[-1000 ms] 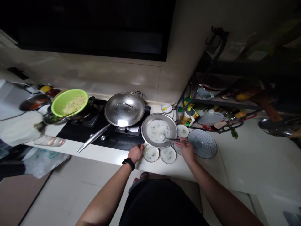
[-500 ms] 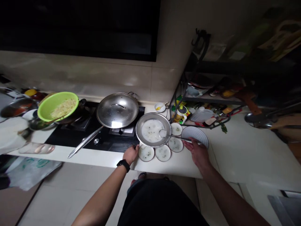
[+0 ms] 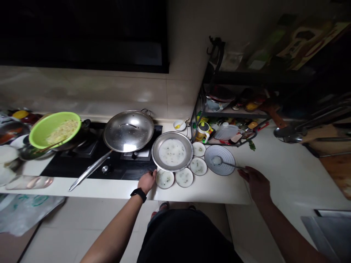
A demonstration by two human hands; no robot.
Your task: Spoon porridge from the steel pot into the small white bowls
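My left hand (image 3: 146, 181), a black watch on its wrist, rests with curled fingers on the counter edge beside the metal basin (image 3: 157, 157) of white liquid; whether it grips the rim is unclear. A metal ladle (image 3: 225, 163) lies with its bowl in the ribbed grey plate (image 3: 226, 155). My right hand (image 3: 255, 181) sits at the end of the ladle's handle, fingers partly apart, apparently just off it. Several small saucers (image 3: 184, 177) holding white batter ring the basin's near and right sides.
A lidded steel pan (image 3: 128, 130) with a long handle sits on the black cooktop (image 3: 82, 164). A green bowl (image 3: 53, 128) of shredded food stands at the left. A wire rack (image 3: 219, 124) crowded with bottles stands behind the plate. White counter (image 3: 279, 171) stretches right.
My right hand carried the ladle out of the basin, over to the ribbed plate, and laid it there. The view has panned right. My left hand stayed by the basin.
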